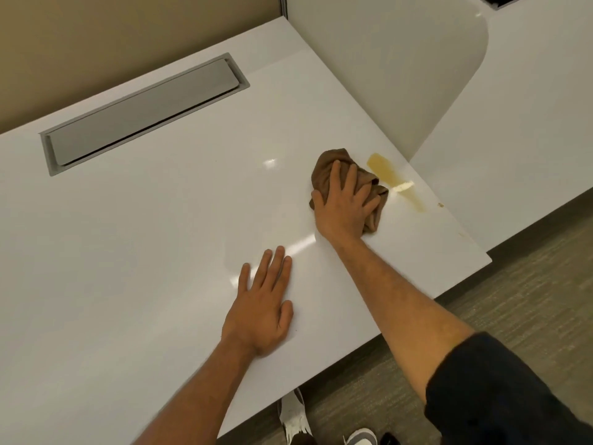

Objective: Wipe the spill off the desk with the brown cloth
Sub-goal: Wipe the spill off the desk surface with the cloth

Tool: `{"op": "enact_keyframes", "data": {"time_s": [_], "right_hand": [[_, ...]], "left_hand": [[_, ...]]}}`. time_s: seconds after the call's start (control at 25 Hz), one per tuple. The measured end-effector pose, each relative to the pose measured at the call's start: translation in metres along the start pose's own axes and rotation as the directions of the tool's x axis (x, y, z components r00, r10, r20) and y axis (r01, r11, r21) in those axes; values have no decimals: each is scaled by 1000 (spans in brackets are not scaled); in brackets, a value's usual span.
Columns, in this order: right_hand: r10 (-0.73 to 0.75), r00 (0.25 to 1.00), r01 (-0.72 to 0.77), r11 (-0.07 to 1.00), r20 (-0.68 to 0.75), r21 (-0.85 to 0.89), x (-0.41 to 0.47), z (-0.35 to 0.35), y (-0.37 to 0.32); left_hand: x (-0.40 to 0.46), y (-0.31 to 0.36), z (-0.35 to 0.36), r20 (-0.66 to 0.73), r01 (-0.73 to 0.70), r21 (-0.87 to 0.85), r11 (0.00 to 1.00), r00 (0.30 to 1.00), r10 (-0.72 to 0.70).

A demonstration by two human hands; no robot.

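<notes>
My right hand point(345, 203) lies on top of the brown cloth point(332, 162), palm down, fingers spread wide and pressing the bunched fabric against the white desk point(160, 236). The cloth is crumpled into a loose wad; parts of it stick out beyond my fingertips and below the outer edge of my palm. I am not pinching it, just holding it flat under my open hand.

The spill point(390, 175) is a yellowish streak on the desk just to the right of the cloth, running at a slant toward the desk's right edge. Its upper end is a wider patch, and it thins out lower down, with a bright glare spot across its middle. The cloth's right side sits right against the streak, though I cannot tell whether the fabric actually overlaps the liquid. A small brownish speck point(440, 205) lies a little farther right, near the edge.

My left hand point(261, 308) rests flat on the desk nearer to me, palm down, fingers straight and close together, holding nothing. It is well apart from the cloth.

At the back left of the desk there is a grey rectangular flap point(141, 114) set into the surface. A white rounded panel point(401, 69) stands behind the spill. Below the desk edge I see grey carpet point(529, 284) and my dark right sleeve point(500, 393).
</notes>
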State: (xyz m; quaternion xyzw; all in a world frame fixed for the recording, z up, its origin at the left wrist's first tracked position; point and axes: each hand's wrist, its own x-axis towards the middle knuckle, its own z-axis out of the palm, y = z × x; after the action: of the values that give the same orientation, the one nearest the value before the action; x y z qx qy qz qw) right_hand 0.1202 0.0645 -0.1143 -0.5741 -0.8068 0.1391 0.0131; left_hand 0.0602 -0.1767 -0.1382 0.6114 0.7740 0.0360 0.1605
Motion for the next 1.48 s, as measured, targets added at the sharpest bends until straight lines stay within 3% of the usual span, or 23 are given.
{"op": "enact_keyframes", "data": {"time_s": [0.16,0.36,0.76,1.0,1.08,1.16,1.24,1.32,1.4,1.48], "right_hand": [[-162,986,159,985,44,62,35,9,-54],[-554,829,547,832,79,88,19,13,-56],[-588,785,613,783,-194,107,-47,18,23],[-427,870,477,856,-249,198,-93,-6,93],[-242,946,315,841,-216,440,-107,-22,114],[24,978,134,688,-206,714,-113,-46,133],[249,943,56,532,-220,845,-107,-71,151],[381,892,39,476,-246,879,-93,-87,170],[431,869,-14,509,-242,860,-79,-88,189],[430,882,-133,618,-192,775,-68,-76,205]], "left_hand": [[-1,-1,1,-3,4,2,1000,1000,-4],[0,-1,1,5,10,-7,1000,1000,-9],[0,0,-3,18,16,-3,1000,1000,-16],[-3,0,-6,6,8,-8,1000,1000,-8],[-4,1,-7,-4,1,-18,1000,1000,-1],[-3,1,-8,-6,-3,-28,1000,1000,3],[-3,2,-8,-3,-6,-32,999,1000,6],[-3,2,-8,-4,-5,-34,999,1000,5],[-3,2,-8,-4,-5,-38,999,1000,4],[-3,2,-8,-3,-5,-34,999,1000,5]]}}
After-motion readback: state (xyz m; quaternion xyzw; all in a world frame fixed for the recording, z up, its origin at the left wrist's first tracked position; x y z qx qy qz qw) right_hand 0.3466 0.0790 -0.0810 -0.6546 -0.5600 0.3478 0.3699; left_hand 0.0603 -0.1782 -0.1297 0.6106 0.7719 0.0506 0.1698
